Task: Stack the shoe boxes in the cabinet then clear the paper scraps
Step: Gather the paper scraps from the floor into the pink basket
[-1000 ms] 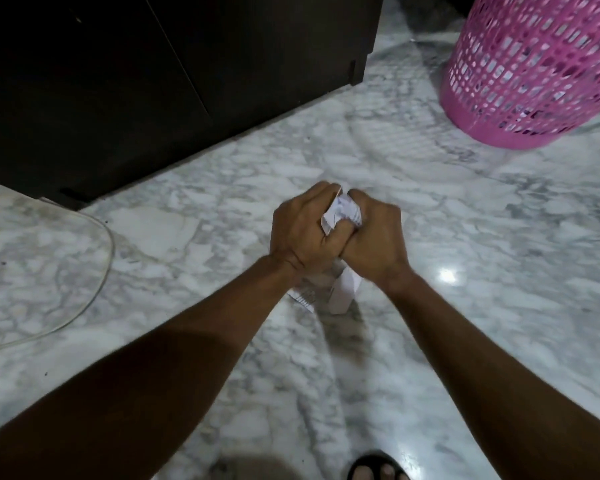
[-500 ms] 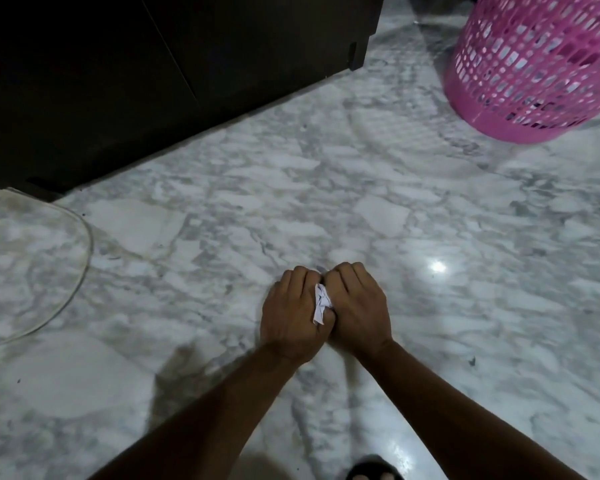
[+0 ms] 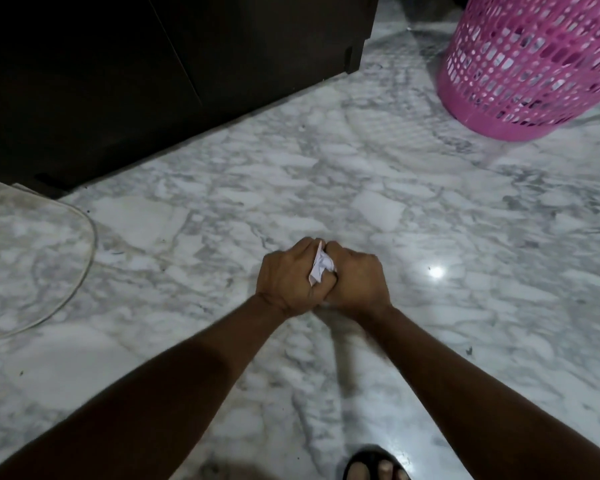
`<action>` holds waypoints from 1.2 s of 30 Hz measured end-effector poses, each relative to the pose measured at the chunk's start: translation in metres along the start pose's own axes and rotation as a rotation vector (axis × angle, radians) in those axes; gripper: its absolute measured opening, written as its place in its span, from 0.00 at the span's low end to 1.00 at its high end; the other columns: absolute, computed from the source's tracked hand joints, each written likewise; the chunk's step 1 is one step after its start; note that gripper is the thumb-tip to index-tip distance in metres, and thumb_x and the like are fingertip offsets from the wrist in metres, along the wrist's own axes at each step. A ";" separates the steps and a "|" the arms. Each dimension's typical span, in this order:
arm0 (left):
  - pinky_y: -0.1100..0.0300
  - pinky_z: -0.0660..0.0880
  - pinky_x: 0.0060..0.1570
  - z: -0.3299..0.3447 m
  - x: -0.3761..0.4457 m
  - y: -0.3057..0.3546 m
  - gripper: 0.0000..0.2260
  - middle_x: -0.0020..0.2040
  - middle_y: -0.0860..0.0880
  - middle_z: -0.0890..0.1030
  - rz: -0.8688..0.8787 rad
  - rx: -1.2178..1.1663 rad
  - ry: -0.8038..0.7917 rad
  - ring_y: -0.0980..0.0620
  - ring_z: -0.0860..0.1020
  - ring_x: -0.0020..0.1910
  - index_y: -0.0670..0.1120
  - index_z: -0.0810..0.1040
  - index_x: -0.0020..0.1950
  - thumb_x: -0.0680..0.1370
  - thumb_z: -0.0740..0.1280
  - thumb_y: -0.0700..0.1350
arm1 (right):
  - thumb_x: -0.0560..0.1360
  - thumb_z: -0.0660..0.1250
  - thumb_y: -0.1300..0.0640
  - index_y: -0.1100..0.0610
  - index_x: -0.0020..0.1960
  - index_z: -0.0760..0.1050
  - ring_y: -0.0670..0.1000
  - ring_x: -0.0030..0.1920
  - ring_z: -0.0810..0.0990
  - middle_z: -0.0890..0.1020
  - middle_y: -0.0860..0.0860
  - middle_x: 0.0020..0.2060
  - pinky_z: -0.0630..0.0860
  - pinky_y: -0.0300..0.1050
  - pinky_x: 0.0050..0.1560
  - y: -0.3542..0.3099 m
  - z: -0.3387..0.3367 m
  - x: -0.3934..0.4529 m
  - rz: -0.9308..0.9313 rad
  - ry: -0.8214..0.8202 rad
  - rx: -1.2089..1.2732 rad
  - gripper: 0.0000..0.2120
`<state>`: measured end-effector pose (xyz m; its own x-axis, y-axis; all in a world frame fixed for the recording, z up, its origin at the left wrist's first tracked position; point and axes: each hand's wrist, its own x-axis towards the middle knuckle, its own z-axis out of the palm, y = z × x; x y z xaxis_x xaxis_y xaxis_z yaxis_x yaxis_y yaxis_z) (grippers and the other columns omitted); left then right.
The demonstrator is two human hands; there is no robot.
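Crumpled white paper scraps (image 3: 321,266) are squeezed between my two fists above the marble floor. My left hand (image 3: 286,277) is closed around the wad from the left, and my right hand (image 3: 355,280) presses against it from the right. Only a small white fold shows between the knuckles. The dark cabinet (image 3: 125,81) fills the upper left with its doors closed, so any shoe boxes are hidden.
A pink perforated plastic basket (image 3: 534,60) stands on the floor at the upper right. A pale cable (image 3: 84,258) curves across the floor at the left. My sandalled foot (image 3: 374,465) shows at the bottom edge.
The loose sheet that hung below my hands a second ago is now crushed into the wad. My joined hands have stayed together, with less paper showing.
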<state>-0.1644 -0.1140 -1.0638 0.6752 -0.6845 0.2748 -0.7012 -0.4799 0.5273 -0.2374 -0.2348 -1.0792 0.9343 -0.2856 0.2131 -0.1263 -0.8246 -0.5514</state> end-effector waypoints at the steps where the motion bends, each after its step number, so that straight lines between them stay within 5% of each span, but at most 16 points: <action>1: 0.57 0.75 0.28 -0.005 0.011 0.001 0.15 0.37 0.49 0.81 -0.006 -0.005 0.013 0.45 0.80 0.30 0.43 0.81 0.45 0.73 0.61 0.51 | 0.67 0.65 0.45 0.57 0.43 0.75 0.58 0.26 0.80 0.82 0.51 0.29 0.77 0.47 0.28 -0.001 -0.005 0.010 0.015 -0.004 0.003 0.15; 14: 0.56 0.71 0.32 -0.065 0.091 0.020 0.17 0.32 0.52 0.76 0.023 -0.058 0.142 0.48 0.75 0.31 0.43 0.77 0.39 0.74 0.59 0.55 | 0.70 0.61 0.45 0.51 0.38 0.65 0.45 0.23 0.65 0.66 0.41 0.25 0.61 0.39 0.31 -0.028 -0.069 0.089 -0.028 0.128 0.142 0.10; 26: 0.58 0.72 0.35 -0.112 0.279 0.134 0.16 0.36 0.48 0.83 0.200 -0.157 0.239 0.44 0.80 0.35 0.45 0.80 0.39 0.72 0.61 0.57 | 0.68 0.57 0.41 0.56 0.44 0.78 0.59 0.34 0.82 0.84 0.52 0.35 0.72 0.45 0.36 0.002 -0.257 0.208 -0.062 0.319 -0.135 0.20; 31: 0.56 0.74 0.37 -0.111 0.374 0.215 0.19 0.40 0.48 0.85 0.134 -0.296 0.184 0.44 0.83 0.41 0.47 0.83 0.45 0.71 0.62 0.60 | 0.72 0.65 0.47 0.51 0.41 0.73 0.64 0.40 0.82 0.85 0.56 0.38 0.69 0.46 0.39 0.044 -0.359 0.254 0.074 0.398 -0.189 0.08; 34: 0.59 0.71 0.40 -0.089 0.421 0.253 0.18 0.45 0.44 0.87 0.007 -0.360 0.124 0.43 0.84 0.48 0.44 0.85 0.48 0.73 0.65 0.58 | 0.72 0.66 0.46 0.55 0.40 0.76 0.56 0.41 0.85 0.80 0.54 0.32 0.71 0.44 0.37 0.077 -0.394 0.269 0.203 0.449 -0.059 0.12; 36: 0.61 0.71 0.43 -0.068 0.441 0.273 0.18 0.52 0.44 0.87 -0.086 -0.379 0.048 0.44 0.84 0.54 0.44 0.86 0.54 0.76 0.67 0.56 | 0.73 0.68 0.47 0.56 0.47 0.80 0.55 0.47 0.86 0.84 0.53 0.38 0.70 0.41 0.38 0.098 -0.403 0.273 0.307 0.479 0.039 0.12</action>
<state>-0.0422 -0.5100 -0.7439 0.7438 -0.6202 0.2491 -0.5133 -0.2914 0.8073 -0.1285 -0.5903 -0.7502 0.6005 -0.7063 0.3750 -0.3473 -0.6528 -0.6733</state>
